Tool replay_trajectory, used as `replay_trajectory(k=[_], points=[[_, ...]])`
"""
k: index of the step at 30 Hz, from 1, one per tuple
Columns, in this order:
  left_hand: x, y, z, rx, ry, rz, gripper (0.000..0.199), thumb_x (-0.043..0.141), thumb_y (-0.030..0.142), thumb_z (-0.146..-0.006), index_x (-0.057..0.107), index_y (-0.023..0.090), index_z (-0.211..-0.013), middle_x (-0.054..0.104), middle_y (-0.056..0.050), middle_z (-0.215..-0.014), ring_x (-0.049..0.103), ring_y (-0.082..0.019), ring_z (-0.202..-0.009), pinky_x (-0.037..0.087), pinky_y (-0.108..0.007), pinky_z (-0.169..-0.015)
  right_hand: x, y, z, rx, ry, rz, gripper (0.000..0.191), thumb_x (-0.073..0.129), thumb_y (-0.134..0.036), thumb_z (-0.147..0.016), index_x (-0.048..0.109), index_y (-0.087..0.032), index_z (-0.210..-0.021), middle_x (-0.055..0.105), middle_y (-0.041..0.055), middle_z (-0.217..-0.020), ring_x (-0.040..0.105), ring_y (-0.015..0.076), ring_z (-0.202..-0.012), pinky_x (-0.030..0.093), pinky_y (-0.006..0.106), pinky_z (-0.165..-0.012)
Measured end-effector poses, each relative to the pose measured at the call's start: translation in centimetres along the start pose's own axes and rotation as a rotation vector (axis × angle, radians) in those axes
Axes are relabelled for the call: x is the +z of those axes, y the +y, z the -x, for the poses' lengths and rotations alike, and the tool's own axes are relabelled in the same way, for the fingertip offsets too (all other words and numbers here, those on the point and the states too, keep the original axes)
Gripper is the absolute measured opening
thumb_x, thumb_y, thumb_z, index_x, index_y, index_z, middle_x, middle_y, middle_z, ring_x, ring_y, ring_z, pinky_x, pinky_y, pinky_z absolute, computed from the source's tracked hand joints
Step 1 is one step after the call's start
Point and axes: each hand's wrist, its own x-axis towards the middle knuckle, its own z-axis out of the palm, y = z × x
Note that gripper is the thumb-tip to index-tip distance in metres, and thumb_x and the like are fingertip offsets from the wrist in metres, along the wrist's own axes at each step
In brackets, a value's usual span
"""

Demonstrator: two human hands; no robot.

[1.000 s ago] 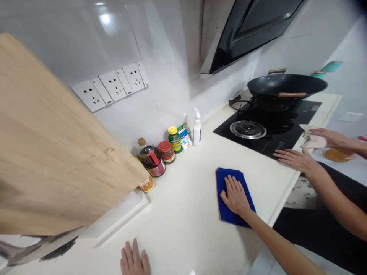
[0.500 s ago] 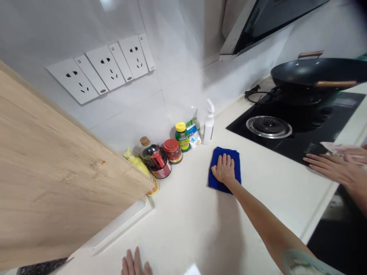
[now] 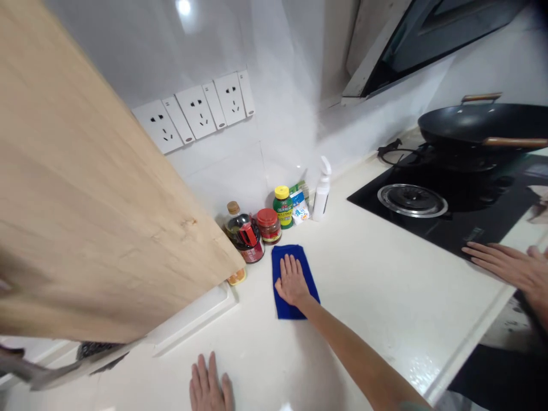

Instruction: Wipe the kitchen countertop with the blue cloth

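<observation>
My right hand (image 3: 293, 281) lies flat on a folded blue cloth (image 3: 308, 274), pressing it against the white countertop (image 3: 368, 274). Its fingers are stretched out, pointing toward the wall. At the bottom edge, my left hand (image 3: 210, 385) rests palm down on the bare counter with its thumb apart from the fingers; it holds nothing. Just beyond the cloth stand a red-lidded jar (image 3: 269, 227) and a dark sauce bottle (image 3: 247, 237). A green jar with a yellow cap (image 3: 283, 206), a white-and-blue packet (image 3: 300, 208) and a white spray bottle (image 3: 321, 191) line the wall.
A co-worker's hand (image 3: 507, 262) lies by the front edge of the black stove (image 3: 462, 208), a pale cloth (image 3: 538, 194) near it. A wok (image 3: 475, 123) sits on the rear burner. A wooden panel (image 3: 120, 217) blocks the left; a range hood (image 3: 428, 51) hangs above.
My right hand has slid the blue cloth left along the counter, from before the spray bottle to before the red-lidded jar. My left hand shows more fully. The view has shifted.
</observation>
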Motion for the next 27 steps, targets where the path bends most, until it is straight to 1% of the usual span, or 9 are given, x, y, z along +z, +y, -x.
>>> replay_trajectory(k=[3, 6, 9, 12, 14, 17, 21, 24, 27], points=[[-0.4, 0.1, 0.0, 0.005, -0.029, 0.007, 0.059, 0.031, 0.041, -0.096, 0.044, 0.018, -0.149, 0.035, -0.014, -0.162, 0.020, -0.032, -0.154, 0.029, -0.057, -0.121, -0.6, -3.1, 4.7, -0.136, -0.027, -0.038, 0.080, 0.045, -0.039, -0.086, 0.028, 0.001, -0.153, 0.020, 0.0211, -0.162, 0.010, 0.0384, -0.152, 0.009, 0.060, -0.124], [-0.9, 0.3, -0.2, 0.012, -0.025, 0.016, 0.059, 0.030, 0.041, -0.097, 0.045, 0.015, -0.148, 0.037, -0.017, -0.161, 0.020, -0.034, -0.153, 0.028, -0.057, -0.121, -1.5, -5.1, 10.1, -0.289, -0.086, -0.133, 0.083, 0.048, -0.038, -0.086, 0.021, -0.001, -0.155, 0.010, 0.0196, -0.164, 0.007, 0.0382, -0.152, 0.012, 0.058, -0.125], [-1.3, 0.7, -0.3, 0.017, -0.022, 0.033, 0.059, 0.030, 0.041, -0.097, 0.046, 0.014, -0.147, 0.038, -0.019, -0.160, 0.021, -0.035, -0.153, 0.028, -0.057, -0.121, -3.1, -6.0, 15.4, -0.388, -0.175, -0.203, 0.086, 0.049, -0.037, -0.087, 0.012, -0.006, -0.158, -0.002, 0.0176, -0.165, 0.003, 0.0377, -0.152, 0.012, 0.056, -0.126], [-1.5, 0.8, -0.3, 0.017, -0.027, 0.055, 0.060, 0.028, 0.042, -0.097, 0.046, 0.013, -0.147, 0.038, -0.020, -0.159, 0.021, -0.036, -0.153, 0.027, -0.058, -0.121, -5.0, -5.4, 19.9, -0.454, -0.246, -0.261, 0.087, 0.050, -0.033, -0.086, 0.007, -0.010, -0.159, -0.007, 0.0162, -0.164, -0.001, 0.0358, -0.152, 0.012, 0.056, -0.126], [-1.6, 0.8, -0.3, 0.008, -0.038, 0.074, 0.061, 0.027, 0.044, -0.097, 0.046, 0.014, -0.147, 0.036, -0.020, -0.160, 0.022, -0.037, -0.152, 0.026, -0.059, -0.121, -6.2, -4.1, 22.0, -0.498, -0.281, -0.296, 0.088, 0.051, -0.031, -0.085, 0.007, -0.013, -0.159, -0.006, 0.0147, -0.165, -0.002, 0.0340, -0.153, 0.012, 0.056, -0.126], [-1.7, 0.8, -0.4, 0.001, -0.060, 0.115, 0.062, 0.028, 0.046, -0.097, 0.043, 0.015, -0.148, 0.034, -0.019, -0.162, 0.020, -0.036, -0.153, 0.023, -0.058, -0.122, -7.7, -1.3, 24.1, -0.521, -0.315, -0.313, 0.090, 0.054, -0.028, -0.081, 0.012, -0.016, -0.159, 0.001, 0.0127, -0.166, 0.001, 0.0321, -0.153, 0.013, 0.055, -0.126], [-2.3, -0.1, -0.4, 0.041, -0.132, 0.216, 0.063, 0.027, 0.049, -0.097, 0.048, 0.014, -0.145, 0.034, -0.018, -0.162, 0.020, -0.034, -0.154, 0.023, -0.057, -0.123, -8.7, 3.7, 25.3, -0.457, -0.259, -0.254, 0.085, 0.052, -0.025, -0.079, 0.021, -0.018, -0.158, 0.013, 0.0108, -0.166, 0.008, 0.0290, -0.154, 0.018, 0.054, -0.125], [-3.5, -2.9, 0.9, 0.110, -0.200, 0.266, 0.062, 0.025, 0.049, -0.097, 0.052, 0.017, -0.142, 0.038, -0.015, -0.160, 0.025, -0.030, -0.153, 0.023, -0.055, -0.124, -8.7, 8.4, 25.8, -0.390, -0.148, -0.170, 0.076, 0.048, -0.026, -0.084, 0.025, -0.017, -0.157, 0.018, 0.0107, -0.165, 0.011, 0.0275, -0.153, 0.023, 0.054, -0.124], [-5.4, -7.9, 4.5, 0.095, -0.138, 0.198, 0.060, 0.028, 0.049, -0.095, 0.052, 0.020, -0.142, 0.037, -0.014, -0.161, 0.023, -0.031, -0.153, 0.024, -0.058, -0.123, -8.4, 13.5, 25.8, -0.307, -0.054, -0.055, 0.070, 0.044, -0.027, -0.090, 0.026, -0.016, -0.157, 0.020, 0.0106, -0.165, 0.015, 0.0259, -0.153, 0.027, 0.052, -0.123]])
